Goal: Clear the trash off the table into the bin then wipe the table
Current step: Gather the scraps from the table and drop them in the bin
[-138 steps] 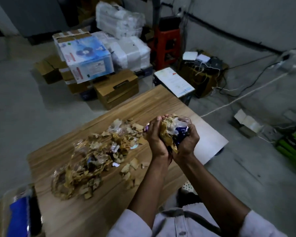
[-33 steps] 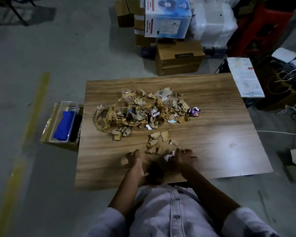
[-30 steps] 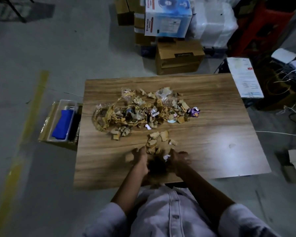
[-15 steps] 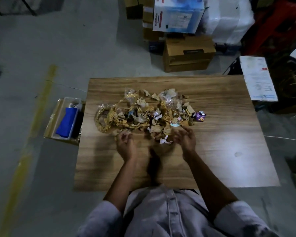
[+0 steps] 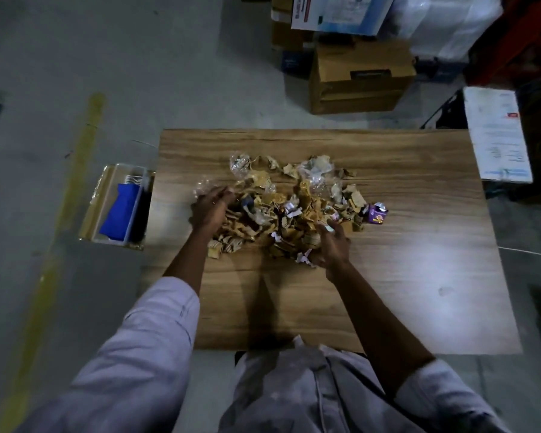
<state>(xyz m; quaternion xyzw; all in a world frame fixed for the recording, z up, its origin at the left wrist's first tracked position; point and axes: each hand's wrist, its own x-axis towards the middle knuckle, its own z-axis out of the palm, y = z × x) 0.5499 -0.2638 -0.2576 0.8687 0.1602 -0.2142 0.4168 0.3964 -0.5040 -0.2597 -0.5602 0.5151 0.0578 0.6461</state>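
Trash [image 5: 281, 207] is heaped on the wooden table [image 5: 419, 276]; it is flanked by the left hand [image 5: 211, 209] and right hand [image 5: 333, 245], fingers loosely spread against it.

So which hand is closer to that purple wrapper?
Right. The right hand lies just left of the purple wrapper; the left hand is across the trash pile.

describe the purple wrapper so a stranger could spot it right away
Start at the wooden table, then the heap of tan scraps in its middle. The purple wrapper lies at the heap's right edge, the only purple piece there.
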